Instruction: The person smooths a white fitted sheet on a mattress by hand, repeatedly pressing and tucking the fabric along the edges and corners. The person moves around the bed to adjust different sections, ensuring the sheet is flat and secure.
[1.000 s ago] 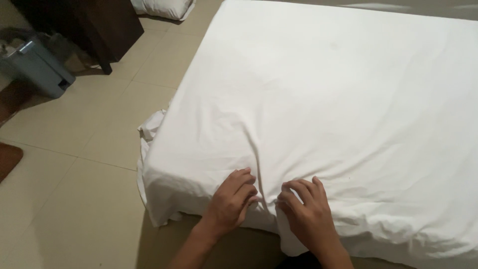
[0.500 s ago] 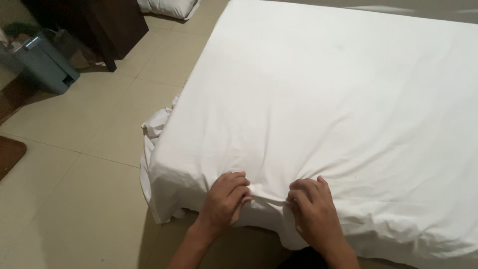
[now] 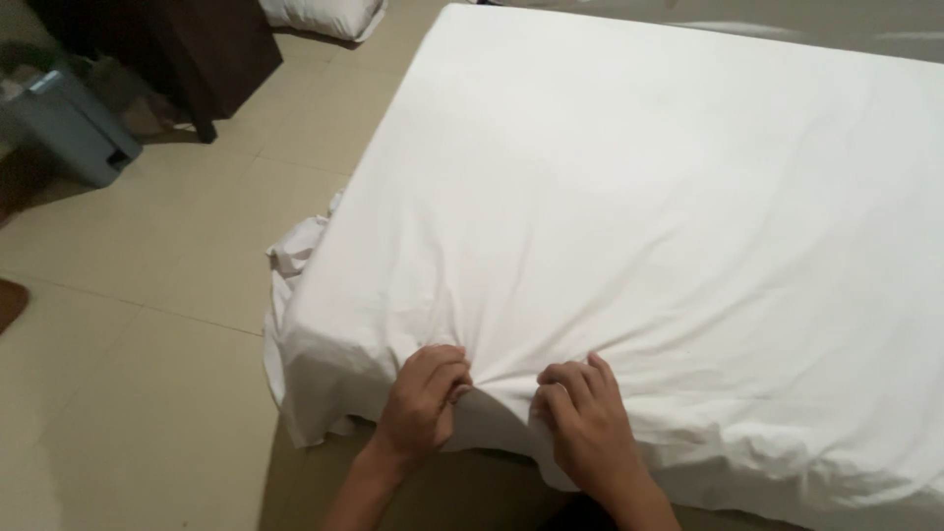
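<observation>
1. One white sheet [image 3: 629,206] is spread over the bed [image 3: 511,492]; most of its surface lies flat, and this part is judged done.
2. At the near edge of the bed the sheet is bunched and wrinkled, and loose cloth hangs at the near left corner; this is judged still unfinished.
3. Two hands are counted: the left hand [image 3: 425,398] and the right hand [image 3: 582,423], set apart, each clamped on a fold of the sheet at that near edge.
4. Left of the bed, one pillow [image 3: 324,15], one dark cabinet [image 3: 177,49] and one grey bin [image 3: 64,128] are seen on the floor.
</observation>
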